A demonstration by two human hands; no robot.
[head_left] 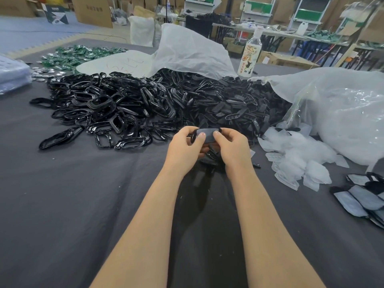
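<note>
Both hands together, just above the worktop (62, 194). Left hand (185, 142) and right hand (230, 144) pinch 1 grey-faced black part (205, 134) between them, both thumbs on its grey face. Just beyond: heap of black frames (108, 109), loose on the worktop, running up to the mouth of a white sack (187, 50). Right: clear bag (342, 113), lying open, white pouches (295, 154) spilled at its mouth; contents further inside cannot be made out. 1 capped bottle (250, 55) upright behind the heap.
</note>
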